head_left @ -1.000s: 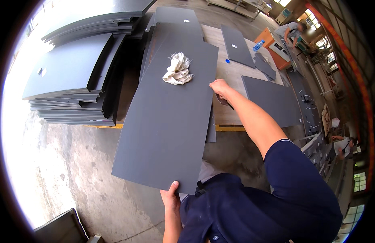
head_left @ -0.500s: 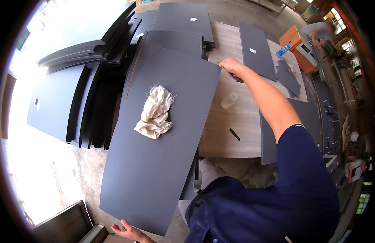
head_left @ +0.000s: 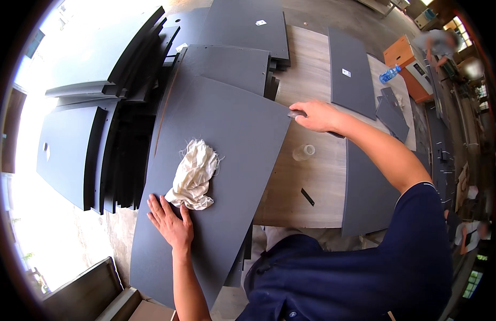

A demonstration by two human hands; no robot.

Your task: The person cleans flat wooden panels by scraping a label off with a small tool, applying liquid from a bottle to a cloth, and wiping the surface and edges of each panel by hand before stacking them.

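A large dark grey panel [head_left: 226, 144] lies slanting in front of me, on top of other panels. My left hand [head_left: 173, 224] rests flat on it with the fingers apart, beside a crumpled white cloth [head_left: 193, 174]. At the panel's right far corner, my right hand [head_left: 316, 115] is closed round a slim dark hand tool [head_left: 297, 113]. Its grey end points at the panel's edge, and its dark tail sticks out behind the hand. The fingers cover the rest, so its exact kind is hidden.
A wooden-topped table [head_left: 280, 198] holds a clear cup [head_left: 304, 152], a small dark strip [head_left: 308, 197], grey panels [head_left: 352, 75] and a blue bottle [head_left: 390, 74]. Stacked panels [head_left: 71, 144] stand at the left. Another person [head_left: 438, 43] is at the far right.
My left hand has come from the panel's near edge onto its top, beside the cloth. My right hand has stayed near the far corner with the tool. The panel's far end sits lower in view.
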